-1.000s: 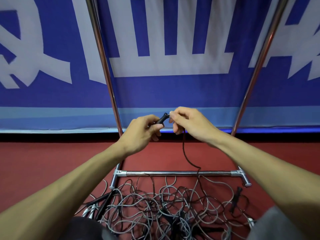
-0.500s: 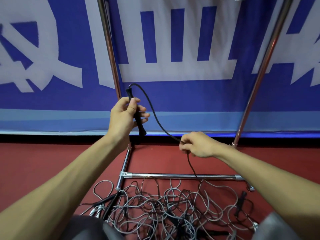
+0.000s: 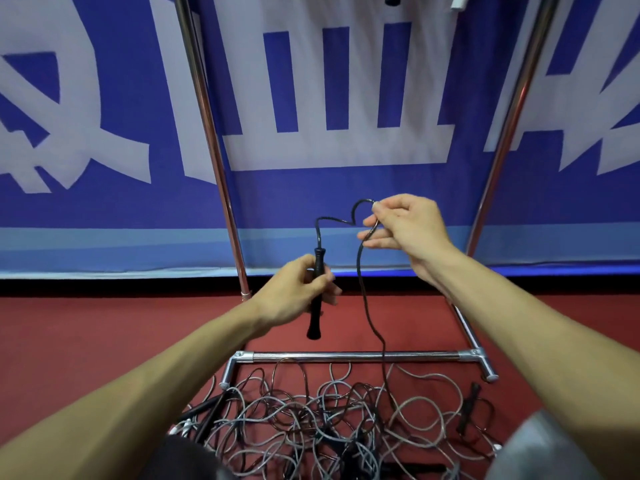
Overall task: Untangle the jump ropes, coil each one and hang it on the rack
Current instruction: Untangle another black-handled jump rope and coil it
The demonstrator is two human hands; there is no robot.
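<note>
**Jump rope (image 3: 363, 299) held above the tangle (image 3: 329, 420)**

One black rope is up in both hands. The left hand (image 3: 294, 292) is clenched around the rope's black handle (image 3: 317, 296), which stands close to upright. The handle's top shows just above the thumb and its lower end sticks out well below the fingers.

From the handle's top the thin black cord (image 3: 370, 327) rises, bends and arches across to the right hand (image 3: 405, 226), which sits higher than the left hand and to its right. The right hand pinches the cord between thumb and forefinger, with the other fingers loosely spread beneath. From that pinch the cord drops past those fingers and hangs down just right of the left hand. It then runs on into the heap on the floor.

Below both hands lies the chrome base bar (image 3: 356, 357) of the rack (image 3: 211, 140), and the hanging cord crosses it. Nearer the person than the bar, under both forearms, the remaining ropes lie knotted together, grey and black cords looped over one another on the red floor (image 3: 104, 327). A second handle (image 3: 467, 410), also black, lies at the heap's edge beneath the right forearm.

One of the rack's two uprights (image 3: 512, 109) rises just left of the left hand and the other rises right of the right hand. A blue and white banner (image 3: 311, 188) hangs behind both hands.
</note>
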